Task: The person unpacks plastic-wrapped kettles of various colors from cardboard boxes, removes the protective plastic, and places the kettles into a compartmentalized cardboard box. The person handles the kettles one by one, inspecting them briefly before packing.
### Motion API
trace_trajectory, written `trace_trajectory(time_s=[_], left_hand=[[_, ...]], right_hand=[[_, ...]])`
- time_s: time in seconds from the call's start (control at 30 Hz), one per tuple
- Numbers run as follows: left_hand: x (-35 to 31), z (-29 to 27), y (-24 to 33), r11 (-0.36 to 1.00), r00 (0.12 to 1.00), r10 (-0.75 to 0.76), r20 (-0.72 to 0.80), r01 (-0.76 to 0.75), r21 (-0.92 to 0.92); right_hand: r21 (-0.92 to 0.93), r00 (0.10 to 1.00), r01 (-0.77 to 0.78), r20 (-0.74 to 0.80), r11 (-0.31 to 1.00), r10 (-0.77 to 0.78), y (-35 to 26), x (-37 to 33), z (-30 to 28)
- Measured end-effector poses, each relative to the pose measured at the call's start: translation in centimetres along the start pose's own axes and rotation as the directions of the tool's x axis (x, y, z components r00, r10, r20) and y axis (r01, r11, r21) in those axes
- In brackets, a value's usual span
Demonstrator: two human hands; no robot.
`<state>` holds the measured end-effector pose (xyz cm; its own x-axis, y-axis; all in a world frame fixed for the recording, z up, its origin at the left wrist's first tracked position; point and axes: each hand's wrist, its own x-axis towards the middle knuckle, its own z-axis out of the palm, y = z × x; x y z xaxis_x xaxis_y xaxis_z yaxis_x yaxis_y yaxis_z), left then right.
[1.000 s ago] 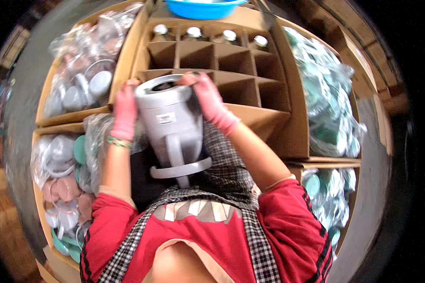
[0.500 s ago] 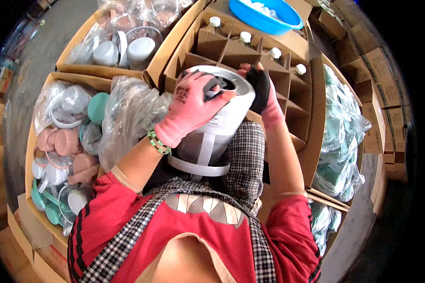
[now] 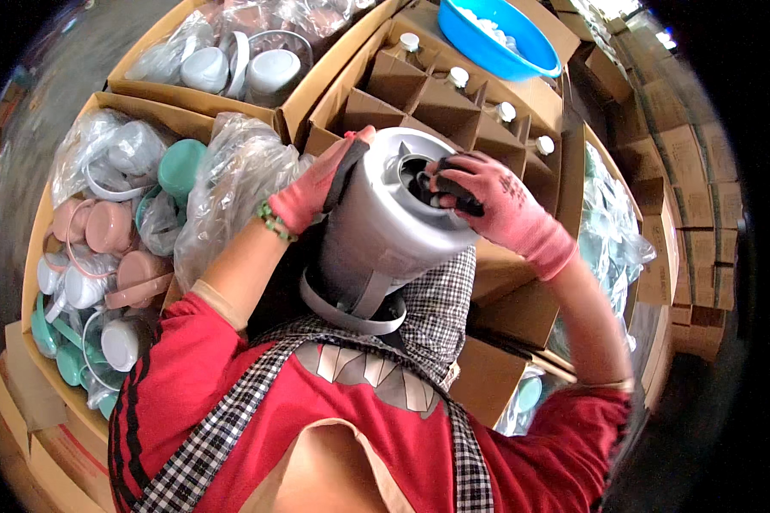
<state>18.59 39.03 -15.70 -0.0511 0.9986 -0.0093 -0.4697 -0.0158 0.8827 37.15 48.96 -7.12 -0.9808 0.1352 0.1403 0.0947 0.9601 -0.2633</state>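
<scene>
A large grey cylindrical jug body (image 3: 364,231), likely a thermos shell, leans across my lap with its round mouth facing up and away. A grey strap-like handle (image 3: 351,315) hangs at its near end. My left hand (image 3: 332,179), in a pink glove with black palm, is wrapped against the jug's left side near the top. At the mouth, my right hand (image 3: 479,190), gloved alike, has its fingers curled into the opening. Whatever those fingertips pinch is hidden inside the dark hole.
Beyond the jug stands a divided carton (image 3: 453,111) with several white-capped bottle-like liners. A blue basin (image 3: 505,51) of small white parts sits at the far right. Left lies a carton of grey, pink and green lids (image 3: 111,227); bagged green pieces (image 3: 603,248) fill a right-hand carton.
My left hand has gone from the jug's mouth to its left side. My right hand has come from the jug's far right side onto the mouth, fingers in the opening.
</scene>
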Motion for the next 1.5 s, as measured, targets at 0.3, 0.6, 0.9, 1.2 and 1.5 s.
trace_trajectory(time_s=[0.3, 0.6, 0.9, 1.2, 1.5], left_hand=[[-0.8, -1.5, -2.1, 0.993, 0.995, 0.077, 0.064, -0.071, -0.093], [-1.1, -2.0, -1.7, 0.977, 0.977, 0.211, 0.003, -0.211, -0.03], [-0.5, -1.9, -2.1, 0.979, 0.979, 0.204, -0.031, -0.204, 0.011], [-1.2, -4.0, -2.3, 0.959, 0.975, 0.166, -0.145, -0.126, 0.253], [-10.9, -16.0, 6.5, 0.22, 0.859, 0.022, -0.511, 0.494, 0.841]], right_hand=[[-0.24, 0.837, -0.382, 0.318, 0.892, 0.444, -4.8, 4.4, -0.3], [-0.28, 0.705, 0.665, 0.541, 0.692, -0.459, -3.3, 4.9, -3.8], [-0.307, 0.625, 0.768, 0.548, 0.562, -0.555, -0.1, 5.3, -3.3], [-0.247, 0.894, -0.064, 0.417, 0.967, 0.166, -3.9, 6.2, -0.4], [0.426, 0.859, -0.445, -0.047, 0.788, 0.51, -3.4, 1.5, 1.0]])
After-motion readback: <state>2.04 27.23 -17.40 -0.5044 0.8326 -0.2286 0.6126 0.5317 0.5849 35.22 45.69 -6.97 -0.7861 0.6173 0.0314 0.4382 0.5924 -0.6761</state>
